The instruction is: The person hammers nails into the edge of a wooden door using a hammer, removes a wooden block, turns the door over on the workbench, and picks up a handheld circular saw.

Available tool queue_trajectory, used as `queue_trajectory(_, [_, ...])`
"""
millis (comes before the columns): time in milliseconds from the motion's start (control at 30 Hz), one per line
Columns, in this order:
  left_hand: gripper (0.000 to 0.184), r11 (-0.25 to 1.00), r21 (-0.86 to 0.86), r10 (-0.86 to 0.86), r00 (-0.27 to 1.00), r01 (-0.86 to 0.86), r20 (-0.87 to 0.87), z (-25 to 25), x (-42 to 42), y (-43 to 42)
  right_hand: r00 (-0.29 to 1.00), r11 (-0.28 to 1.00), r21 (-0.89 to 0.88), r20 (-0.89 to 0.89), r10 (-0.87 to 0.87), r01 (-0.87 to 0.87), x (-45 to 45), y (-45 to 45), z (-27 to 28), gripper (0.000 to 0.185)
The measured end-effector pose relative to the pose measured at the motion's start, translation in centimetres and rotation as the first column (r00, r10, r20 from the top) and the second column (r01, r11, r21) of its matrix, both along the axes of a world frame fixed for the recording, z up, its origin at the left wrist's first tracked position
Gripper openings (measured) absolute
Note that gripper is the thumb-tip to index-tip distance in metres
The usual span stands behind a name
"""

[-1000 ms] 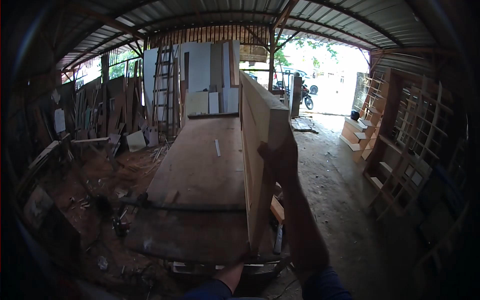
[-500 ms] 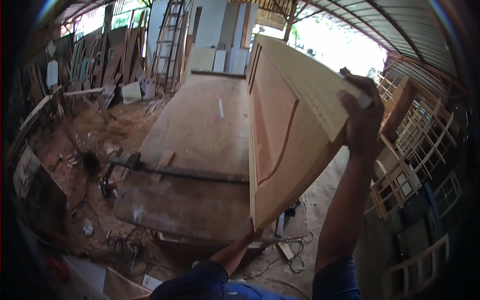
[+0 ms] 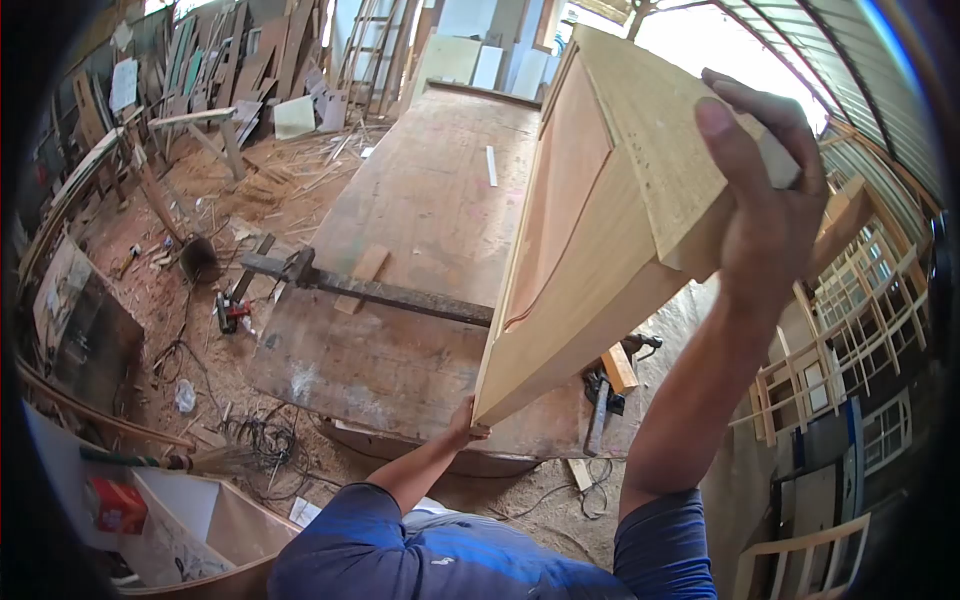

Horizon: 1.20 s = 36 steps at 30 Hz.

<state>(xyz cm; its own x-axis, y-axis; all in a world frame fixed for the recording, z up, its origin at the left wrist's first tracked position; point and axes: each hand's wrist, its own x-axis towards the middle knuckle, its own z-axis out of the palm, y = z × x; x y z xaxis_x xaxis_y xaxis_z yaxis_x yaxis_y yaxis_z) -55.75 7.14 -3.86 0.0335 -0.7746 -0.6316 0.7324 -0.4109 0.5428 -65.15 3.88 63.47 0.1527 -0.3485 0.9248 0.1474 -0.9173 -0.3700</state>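
Treat the long, pale, panelled wooden slab (image 3: 600,280), tilted over the brown wooden bench (image 3: 400,210) at centre frame, as likely heavy and stiff; hold at opposite corners, as clasped upper right by the right hand (image 3: 765,220) and lower centre by the curled left hand (image 3: 466,422)

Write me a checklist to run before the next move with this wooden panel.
1. Right hand gripping the wooden panel at its raised corner: ok.
2. Left hand holding the low near corner: ok.
3. Tabletop free of loose items: not ok; a dark bar, wood block and white strip lie there.
4. Floor by the table free of cables: not ok; a cable tangle lies there.
5. Far lower edge supported: cannot tell; hidden.
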Motion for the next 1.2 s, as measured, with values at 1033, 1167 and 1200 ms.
queue_trajectory(1033, [0.062,0.999,-0.021,0.035,0.996,-0.037,-0.076,-2.1,-1.3,3.8,0.743,0.762,-0.183,-0.448,0.498,-0.621,10.5,4.0,2.5,0.045])
queue_trajectory(1167, [0.067,0.997,0.072,0.011,1.000,-0.009,-0.024,-1.0,-3.2,8.7,0.726,0.717,-0.255,-0.491,0.482,-0.648,6.5,7.5,2.8,0.043])
queue_trajectory(1200, [0.069,0.997,0.077,0.023,1.000,-0.024,0.003,0.2,-3.8,10.0,0.725,0.716,-0.255,-0.489,0.484,-0.650,5.0,7.6,3.0,0.042])
